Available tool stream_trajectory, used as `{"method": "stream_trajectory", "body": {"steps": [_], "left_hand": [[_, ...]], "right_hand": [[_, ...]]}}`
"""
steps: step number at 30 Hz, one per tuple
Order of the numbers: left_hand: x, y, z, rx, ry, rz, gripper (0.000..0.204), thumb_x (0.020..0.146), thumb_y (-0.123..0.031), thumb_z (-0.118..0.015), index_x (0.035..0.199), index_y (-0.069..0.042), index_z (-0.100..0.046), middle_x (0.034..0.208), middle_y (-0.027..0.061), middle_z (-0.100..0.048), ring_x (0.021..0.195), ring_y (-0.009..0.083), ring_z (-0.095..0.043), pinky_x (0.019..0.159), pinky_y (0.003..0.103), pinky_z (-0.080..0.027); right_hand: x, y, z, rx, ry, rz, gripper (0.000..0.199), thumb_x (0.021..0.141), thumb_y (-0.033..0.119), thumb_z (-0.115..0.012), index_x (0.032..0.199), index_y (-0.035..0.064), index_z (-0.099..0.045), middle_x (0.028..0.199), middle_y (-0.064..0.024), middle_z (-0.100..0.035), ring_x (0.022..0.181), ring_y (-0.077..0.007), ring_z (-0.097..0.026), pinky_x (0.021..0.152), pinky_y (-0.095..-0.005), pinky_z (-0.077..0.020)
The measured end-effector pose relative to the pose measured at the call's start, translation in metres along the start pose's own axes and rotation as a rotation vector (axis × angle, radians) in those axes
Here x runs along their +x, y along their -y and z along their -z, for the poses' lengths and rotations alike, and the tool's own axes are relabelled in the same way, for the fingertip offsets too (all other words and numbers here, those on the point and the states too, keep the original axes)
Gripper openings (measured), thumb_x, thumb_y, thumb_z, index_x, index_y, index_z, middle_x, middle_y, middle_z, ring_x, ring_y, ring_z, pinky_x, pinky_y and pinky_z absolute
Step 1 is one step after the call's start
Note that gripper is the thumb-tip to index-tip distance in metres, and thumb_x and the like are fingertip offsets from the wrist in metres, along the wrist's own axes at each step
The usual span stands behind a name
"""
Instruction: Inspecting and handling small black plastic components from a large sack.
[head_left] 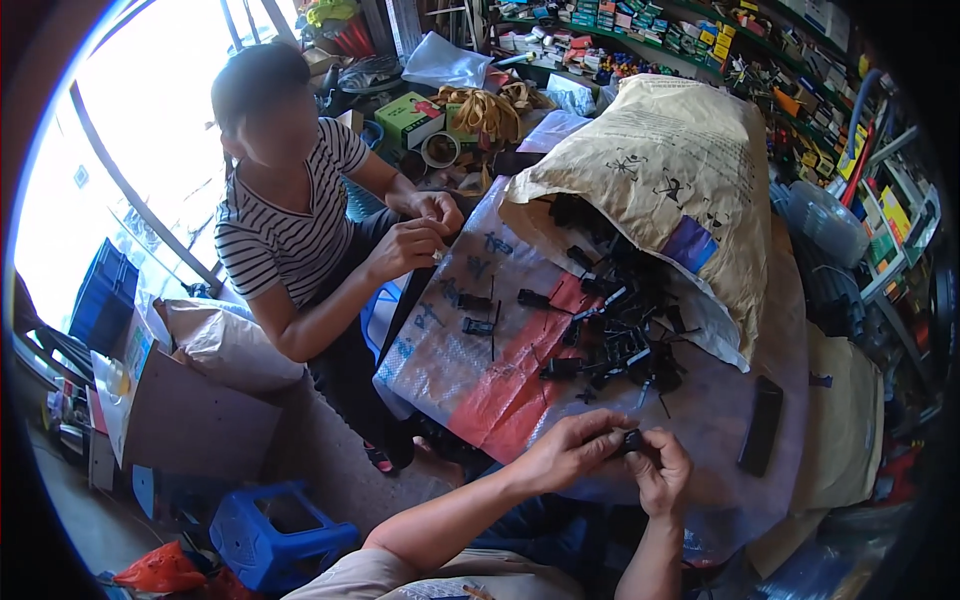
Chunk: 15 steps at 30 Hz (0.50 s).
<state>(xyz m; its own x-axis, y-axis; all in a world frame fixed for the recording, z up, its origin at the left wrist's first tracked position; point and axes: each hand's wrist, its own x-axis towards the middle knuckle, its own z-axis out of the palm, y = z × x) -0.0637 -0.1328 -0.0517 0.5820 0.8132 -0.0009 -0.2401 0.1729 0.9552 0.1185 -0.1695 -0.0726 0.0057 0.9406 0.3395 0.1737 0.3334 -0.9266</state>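
Close to my body, over the near edge of the covered work surface, my left hand (pixel 578 450) and my right hand (pixel 662 476) meet at the fingertips. Between them is a small black plastic part (pixel 631 440), pinched by both hands; its exact kind is too small to make out. Just beyond my hands lies a heap of similar black parts (pixel 625 335) with thin wire-like pieces sticking out. The heap spills from the mouth of a large tan paper sack (pixel 690 150) lying on its side. A few black parts (pixel 478 326) lie apart, left of the heap.
A woven plastic sheet (pixel 430 365) with a red stripe covers the surface. A dark flat rectangular object (pixel 762 425) lies at its right. Across to the left sits a co-worker (pixel 290 190), hands together. A blue stool (pixel 280 535) stands lower left; crowded shelves (pixel 690 45) line the back.
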Motion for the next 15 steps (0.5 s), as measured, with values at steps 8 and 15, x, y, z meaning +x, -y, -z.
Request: {"method": "stream_trajectory", "body": {"steps": [8,15], "left_hand": [[0.002,0.014,-0.005,0.184,0.053,-0.115,0.034,0.096,-0.016,-0.056,0.125,0.001,-0.054,0.107,0.0126,-0.063,0.097,0.0217,-0.061,0.081,0.031,-0.049],[0.009,0.008,-0.013,0.6,0.126,-0.337,0.043,0.086,-0.013,-0.062,0.123,0.006,-0.051,0.098,0.0219,-0.065,0.091,0.0388,-0.064,0.079,0.04,-0.051]], "right_hand": [[-0.012,0.006,0.02,0.042,0.049,-0.147,0.013,0.088,0.01,-0.066,0.088,0.0004,-0.057,0.069,-0.0016,-0.057,0.058,-0.0076,-0.049,0.055,-0.0229,-0.0402],[-0.018,0.013,0.029,0.199,0.114,-0.3,0.011,0.092,0.009,-0.059,0.093,-0.0015,-0.056,0.069,-0.0025,-0.059,0.059,-0.0076,-0.052,0.056,-0.0223,-0.044]]}}
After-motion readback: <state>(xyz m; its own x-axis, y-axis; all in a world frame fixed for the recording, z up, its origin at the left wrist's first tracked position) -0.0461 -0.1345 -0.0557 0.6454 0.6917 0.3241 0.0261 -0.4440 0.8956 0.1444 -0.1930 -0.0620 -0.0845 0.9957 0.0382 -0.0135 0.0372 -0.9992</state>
